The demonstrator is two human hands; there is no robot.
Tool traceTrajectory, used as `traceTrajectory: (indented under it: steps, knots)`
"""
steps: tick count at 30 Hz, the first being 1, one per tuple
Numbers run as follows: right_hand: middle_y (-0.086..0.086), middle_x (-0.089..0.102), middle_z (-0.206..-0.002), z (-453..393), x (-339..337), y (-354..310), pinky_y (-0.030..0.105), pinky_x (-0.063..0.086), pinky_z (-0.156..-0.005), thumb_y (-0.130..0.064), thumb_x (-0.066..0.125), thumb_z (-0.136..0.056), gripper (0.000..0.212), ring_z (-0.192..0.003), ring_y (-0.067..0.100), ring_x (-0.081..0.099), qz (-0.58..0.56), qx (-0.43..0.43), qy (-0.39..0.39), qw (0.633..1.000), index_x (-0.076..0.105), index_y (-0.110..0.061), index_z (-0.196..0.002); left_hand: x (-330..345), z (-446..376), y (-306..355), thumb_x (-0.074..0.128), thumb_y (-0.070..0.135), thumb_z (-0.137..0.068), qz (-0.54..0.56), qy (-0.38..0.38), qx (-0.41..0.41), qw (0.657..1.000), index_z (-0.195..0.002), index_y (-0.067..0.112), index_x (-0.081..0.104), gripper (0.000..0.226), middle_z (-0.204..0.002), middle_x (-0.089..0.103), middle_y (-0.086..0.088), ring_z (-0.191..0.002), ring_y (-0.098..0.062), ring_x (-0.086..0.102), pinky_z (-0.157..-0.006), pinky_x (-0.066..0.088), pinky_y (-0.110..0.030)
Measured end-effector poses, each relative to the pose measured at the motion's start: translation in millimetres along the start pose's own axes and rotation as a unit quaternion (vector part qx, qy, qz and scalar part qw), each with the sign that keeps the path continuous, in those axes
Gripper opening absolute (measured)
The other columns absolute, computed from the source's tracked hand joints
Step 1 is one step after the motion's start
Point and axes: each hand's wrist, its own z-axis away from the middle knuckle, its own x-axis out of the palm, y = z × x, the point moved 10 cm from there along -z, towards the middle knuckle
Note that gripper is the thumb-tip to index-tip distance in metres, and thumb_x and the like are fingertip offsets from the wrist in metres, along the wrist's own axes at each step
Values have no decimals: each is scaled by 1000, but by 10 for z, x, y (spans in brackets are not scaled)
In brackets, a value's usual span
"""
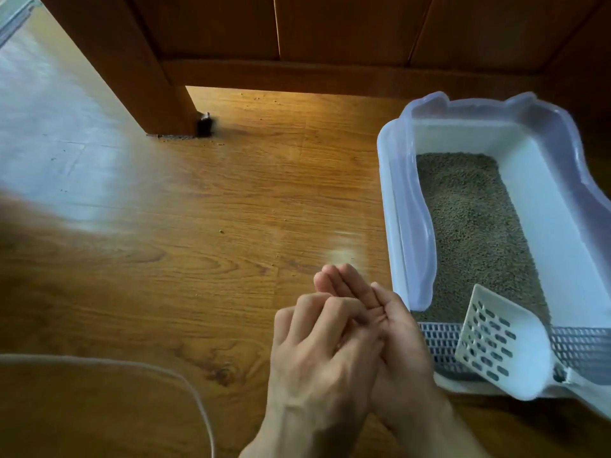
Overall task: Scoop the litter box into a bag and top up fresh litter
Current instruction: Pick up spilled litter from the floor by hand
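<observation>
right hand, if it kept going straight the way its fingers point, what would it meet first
The right hand points up and slightly left in the picture, over bare floor. The way looks free until the wooden furniture base. It passes left of the litter box, though depth is unclear.

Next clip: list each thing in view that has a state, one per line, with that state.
litter box: on the floor, uncovered, holding litter
litter: fairly level, covers the pan's bottom
scoop: empty, unheld, lying across the box's near grated end
left hand: fingers curled over the right palm, holding nothing visible
right hand: palm up, fingers straight
floor: a few stray granules scattered
</observation>
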Motion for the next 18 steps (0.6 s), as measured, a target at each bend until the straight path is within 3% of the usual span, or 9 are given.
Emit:
traceTrajectory:
  steps: [2,4,7,9,11,15,18]
  knots:
    - [21,74,-95,-29,-15,-32,43,59,-78,-24,40,-90,47,-85,31,74,0,-8,6,1000,76,4,-82,-138,-39,47,74,20,-83,10,27,20,999,-83,23,77,4,-100,69,6,-94,-18,58,-72,44,-40]
    - [23,73,-96,-44,-34,-63,43,61,-75,-25,41,-95,47,-87,33,74,-7,-11,16,1000,76,5,-85,-297,-74,-92,73,16,-85,86,69,-9,994,-81,15,77,5,-96,69,1,-89,-22,61,-73,46,-38]
    - [26,69,-113,-71,-91,-77,44,59,-86,-26,39,-101,47,-109,35,67,-1,-3,10,1000,71,8,-106,-355,-47,-764,64,18,-93,131,124,-167,969,-83,13,70,12,-86,63,2,-79,-16,60,-67,48,-27]
    - [26,63,-126,-103,-179,-120,45,50,-101,-27,31,-104,51,-124,35,58,18,-19,17,1000,64,9,-120,-155,33,-1298,63,22,-96,90,98,-292,947,-86,17,66,11,-84,61,5,-75,-11,57,-62,51,-33]
    - [25,60,-131,-124,-229,-156,44,44,-107,-26,28,-105,51,-130,34,53,32,-25,13,999,61,9,-125,45,92,-1669,66,25,-93,15,64,-349,935,-89,18,69,8,-86,64,4,-74,-13,57,-63,53,-37]
    - [24,68,-117,-99,-340,-206,43,56,-90,-25,37,-100,47,-116,34,64,18,-18,35,999,70,8,-110,330,4,-1928,70,28,-89,-94,-14,-350,932,-93,21,75,10,-93,65,2,-87,-19,56,-66,48,-33]
    - [25,68,-117,-74,-356,-258,44,57,-89,-24,36,-100,48,-115,34,64,17,-27,48,998,70,8,-109,477,-66,-1934,74,30,-86,-117,-47,-328,936,-96,22,77,14,-96,65,2,-92,-20,55,-71,48,-34]
